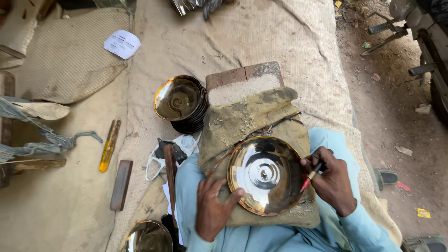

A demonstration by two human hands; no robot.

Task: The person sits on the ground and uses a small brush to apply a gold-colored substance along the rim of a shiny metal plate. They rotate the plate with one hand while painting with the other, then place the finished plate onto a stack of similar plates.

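A polished brass plate [267,174] is gleaming at lower centre of the frame, lying on a dusty cloth pad [252,126] over the person's lap. The left hand [212,205] is pressing its rim, fingers spread. The right hand [332,179] is gripping a red-tipped tool [311,175] against the right rim. A second plate [148,237] is cut off at the bottom edge; the tool's tip is hard to make out.

— What lies left of centre?
— A stack of brass plates [181,103], and just beside it, toward the middle, a brick block [242,80]. A yellow-handled tool [109,145] and a dark flat bar [121,185] rest lower left.
— And further up?
— A white paper slip [122,44] at the upper left, on a woven mat [65,60]
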